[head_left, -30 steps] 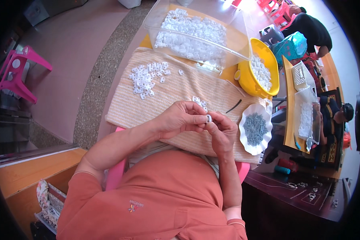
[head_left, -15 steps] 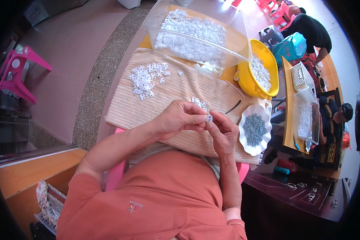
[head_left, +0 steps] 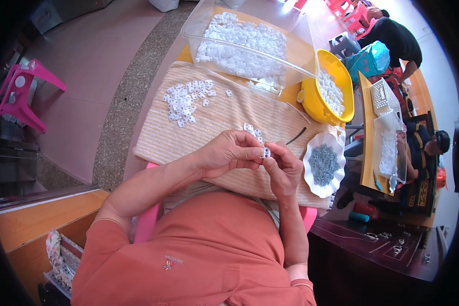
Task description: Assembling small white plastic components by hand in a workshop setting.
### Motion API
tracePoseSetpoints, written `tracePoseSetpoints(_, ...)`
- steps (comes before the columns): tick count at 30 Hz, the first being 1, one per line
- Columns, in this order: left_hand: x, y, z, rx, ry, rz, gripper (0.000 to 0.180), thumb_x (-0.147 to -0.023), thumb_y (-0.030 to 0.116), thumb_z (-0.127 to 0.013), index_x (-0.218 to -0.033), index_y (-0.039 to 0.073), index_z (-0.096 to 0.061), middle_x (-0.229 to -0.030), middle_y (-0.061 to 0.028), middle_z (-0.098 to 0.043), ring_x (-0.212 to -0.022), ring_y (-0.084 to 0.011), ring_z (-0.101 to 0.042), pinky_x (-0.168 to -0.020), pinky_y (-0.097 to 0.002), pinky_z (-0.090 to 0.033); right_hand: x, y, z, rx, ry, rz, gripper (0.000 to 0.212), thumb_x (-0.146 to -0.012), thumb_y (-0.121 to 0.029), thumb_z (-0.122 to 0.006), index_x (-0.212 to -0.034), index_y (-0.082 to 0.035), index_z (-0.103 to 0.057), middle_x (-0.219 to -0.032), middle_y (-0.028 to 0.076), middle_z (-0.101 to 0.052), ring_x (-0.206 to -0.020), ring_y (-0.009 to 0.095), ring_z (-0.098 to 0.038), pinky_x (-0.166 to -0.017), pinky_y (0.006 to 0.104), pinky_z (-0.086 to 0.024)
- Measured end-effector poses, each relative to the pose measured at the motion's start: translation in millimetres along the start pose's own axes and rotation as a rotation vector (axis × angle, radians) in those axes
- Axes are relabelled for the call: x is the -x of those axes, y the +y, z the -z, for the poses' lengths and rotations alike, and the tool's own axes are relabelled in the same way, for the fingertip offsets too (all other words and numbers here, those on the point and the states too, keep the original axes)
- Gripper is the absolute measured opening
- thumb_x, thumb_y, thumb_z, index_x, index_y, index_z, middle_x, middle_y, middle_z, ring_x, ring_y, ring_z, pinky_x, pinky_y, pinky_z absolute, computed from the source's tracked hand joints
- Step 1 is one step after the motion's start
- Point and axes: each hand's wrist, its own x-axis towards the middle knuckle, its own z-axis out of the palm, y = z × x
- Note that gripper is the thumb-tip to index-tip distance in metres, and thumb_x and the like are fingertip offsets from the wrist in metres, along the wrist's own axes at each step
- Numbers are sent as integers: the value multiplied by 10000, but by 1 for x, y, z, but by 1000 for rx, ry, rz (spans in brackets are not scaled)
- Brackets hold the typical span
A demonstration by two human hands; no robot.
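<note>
A small white plastic piece with two dark holes (head_left: 266, 152) is pinched between the fingertips of both hands, above the striped cloth. My left hand (head_left: 235, 151) grips it from the left, thumb on top. From the right, my right hand (head_left: 284, 164) closes thumb and fingers on it. Just beyond the fingers lie several similar white pieces (head_left: 253, 130), partly covered by my left hand. A larger pile of these pieces (head_left: 179, 104) is spread at the cloth's far left. Beside my right hand stands a white wavy-rimmed dish (head_left: 311, 186) of small grey parts (head_left: 324, 164).
A clear bin (head_left: 301, 64) of white pieces stands at the far side, next to a yellow basin (head_left: 348, 79) holding more. A dark thin strip (head_left: 297, 136) lies on the striped cloth (head_left: 229, 109). Other people work at tables to the right; a pink stool (head_left: 23, 97) stands left.
The white piece has turned between my fingertips, so its two holes now face up. Both hands stay in nearly the same place.
</note>
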Motion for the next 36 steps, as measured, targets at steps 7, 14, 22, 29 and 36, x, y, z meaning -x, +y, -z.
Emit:
tracePoseSetpoints(7,1,1,-1,16,-68,-3,98,-903,128,-660,-902,51,-598,-890,-35,-637,-816,-117,-633,-735,-254,-556,1,1,-6,-53,17,30,288,-861,-69,-700,-1122,34,-636,-910,26,-554,-793,86,-505,-705,193,-395)
tracePoseSetpoints(14,0,-2,1,-18,-99,-39,113,-902,145,-667,-902,60,-593,-887,-32,-639,-829,-108,-624,-738,-254,-542,1,-11,-12,78,25,42,259,-852,-50,-700,-1093,32,-649,-911,18,-549,-780,78,-473,-688,185,-370)
tracePoseSetpoints(22,0,-5,1,-24,-101,-74,122,-892,155,-680,-904,62,-602,-900,-38,-644,-835,-117,-629,-748,-274,-539,-3,-13,-11,-61,-16,-90,251,-840,-24,-700,-1079,30,-643,-913,12,-554,-786,70,-492,-712,190,-406)
tracePoseSetpoints(29,0,-4,-1,-50,-36,-49,131,-886,149,-687,-935,52,-614,-914,-40,-652,-802,-112,-631,-735,-274,-553,-12,-19,7,-22,-138,-169,124,-842,-11,-696,-941,8,-623,-884,3,-573,-778,69,-540,-702,193,-438)
tracePoseSetpoints(36,-1,-2,-2,-336,121,-189,117,-879,132,-693,-899,33,-633,-837,-21,-654,-743,-76,-612,-683,-240,-526,-68,-48,68,361,411,82,160,-880,-91,-682,-994,16,-650,-798,37,-649,-685,73,-592,-635,204,-470)
